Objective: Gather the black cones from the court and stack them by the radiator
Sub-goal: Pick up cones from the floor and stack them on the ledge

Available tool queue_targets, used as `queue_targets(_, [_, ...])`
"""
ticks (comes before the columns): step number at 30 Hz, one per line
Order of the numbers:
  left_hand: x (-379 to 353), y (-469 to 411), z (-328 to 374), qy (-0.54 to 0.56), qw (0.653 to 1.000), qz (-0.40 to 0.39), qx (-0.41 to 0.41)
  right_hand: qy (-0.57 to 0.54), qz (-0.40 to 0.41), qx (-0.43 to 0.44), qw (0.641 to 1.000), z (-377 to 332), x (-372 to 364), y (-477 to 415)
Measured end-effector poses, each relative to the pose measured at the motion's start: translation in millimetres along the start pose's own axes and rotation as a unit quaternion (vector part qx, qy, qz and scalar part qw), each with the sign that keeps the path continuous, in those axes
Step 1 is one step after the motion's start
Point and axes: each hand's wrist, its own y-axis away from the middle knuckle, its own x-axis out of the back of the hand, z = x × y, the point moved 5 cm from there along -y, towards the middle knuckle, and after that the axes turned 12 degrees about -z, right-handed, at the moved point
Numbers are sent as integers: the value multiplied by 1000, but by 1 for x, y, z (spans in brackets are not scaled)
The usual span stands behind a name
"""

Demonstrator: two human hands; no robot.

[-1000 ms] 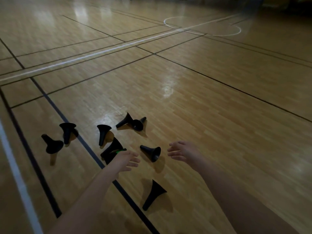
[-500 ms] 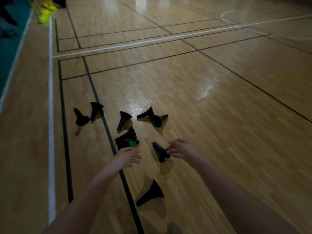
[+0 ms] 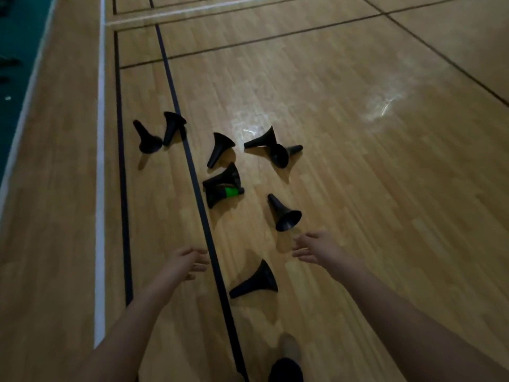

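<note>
Several black cones lie tipped over on the wooden court floor. The nearest cone (image 3: 256,281) lies on its side between my two hands. Another cone (image 3: 283,213) lies just beyond my right hand (image 3: 316,248), which reaches forward with relaxed fingers and holds nothing. My left hand (image 3: 187,261) hovers empty over the floor left of the black line, fingers loosely bent. A clump of cones with a green band (image 3: 224,186) lies further out. More cones lie behind it: one (image 3: 219,148), a crossed pair (image 3: 272,146), and two at the far left (image 3: 158,133).
A black court line (image 3: 192,172) runs diagonally under the cones. A white boundary line (image 3: 100,161) and a teal strip (image 3: 19,67) lie at the left. My foot (image 3: 286,359) shows at the bottom edge. No radiator is in view.
The view has tilted down and moved closer to the cones. My right hand has drawn back from the cone it was touching, and both hands sit lower in the frame.
</note>
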Motion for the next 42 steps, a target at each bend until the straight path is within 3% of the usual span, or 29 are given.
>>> queue_targets(8, [0, -76, -81, -55, 997, -35, 33, -55, 68, -64, 994, 95, -32, -66])
queue_targets(14, [-10, -138, -158, -61, 996, -21, 59, -5, 68, -90, 994, 167, -55, -128])
queue_targets(21, [-50, -225, -247, -111, 987, -87, 76, 34, 19, -91, 995, 246, -65, -209])
queue_targets(27, [-78, -322, -317, -117, 987, -58, 92, 69, 5, -86, 994, 323, -75, -285])
queue_targets(34, [-109, -405, -391, -36, 989, -40, 135, 67, 13, -55, 996, 393, -92, -355])
queue_targets(42, [-134, -446, -419, 169, 977, -9, 126, 41, -4, -20, 999, 410, -88, -371])
